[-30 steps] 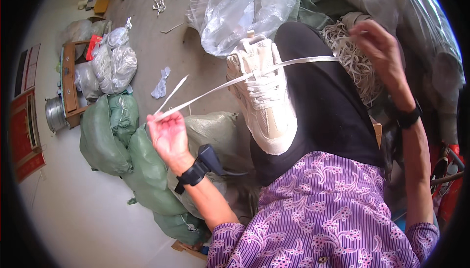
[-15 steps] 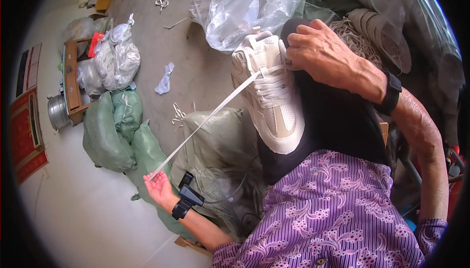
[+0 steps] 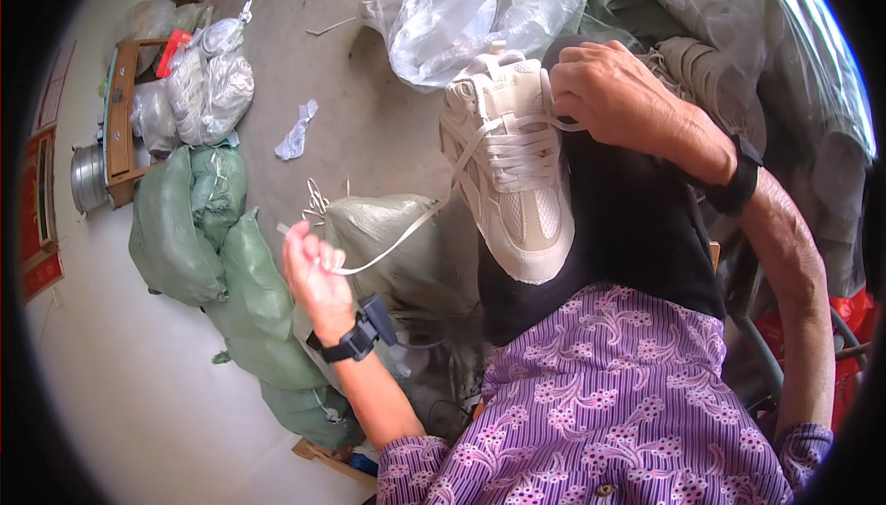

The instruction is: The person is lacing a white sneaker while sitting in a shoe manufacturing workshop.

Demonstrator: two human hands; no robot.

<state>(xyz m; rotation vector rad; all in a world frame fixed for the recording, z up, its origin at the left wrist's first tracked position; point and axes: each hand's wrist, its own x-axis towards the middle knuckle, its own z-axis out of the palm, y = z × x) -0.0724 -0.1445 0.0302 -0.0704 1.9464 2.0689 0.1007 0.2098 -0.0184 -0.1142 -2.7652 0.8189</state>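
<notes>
On the lap of the black trousers (image 3: 637, 219), a pale high-backed shoe (image 3: 478, 182) rests with its toe cap (image 3: 533, 263) toward the wearer's belly and its opening pointing away. From where I stand, the left hand (image 3: 317, 270) is off to the side, its grip pinched on the white lace (image 3: 411, 230), a short end poking past the fingers. The right hand (image 3: 614, 90) is curled beside the upper eyelets; the lace reaches toward it, but the fingertips are hidden, so I cannot tell what that grip has hold of.

To do this threading well, I'd keep the lace flat rather than letting it twist, and bring each end through its hole squarely. The long run to the left hangs in a loose curve; an even, gentle pull would take up that slack without puckering the upper. I'd steady the shoe too, since a thigh makes a soft bed and a sideways tug could well tip it. Matching the two loose lengths before drawing things snug seems wise.

As for the shoe, it is cream and off-white, with mesh (image 3: 550, 214) on the forefoot and a plain strip down the middle. The lower rows of lacing (image 3: 521, 162) lie close and fairly flat, while the tall padded tongue (image 3: 515, 94) stands up behind the topmost strand. It looks clean and new to me.
</notes>
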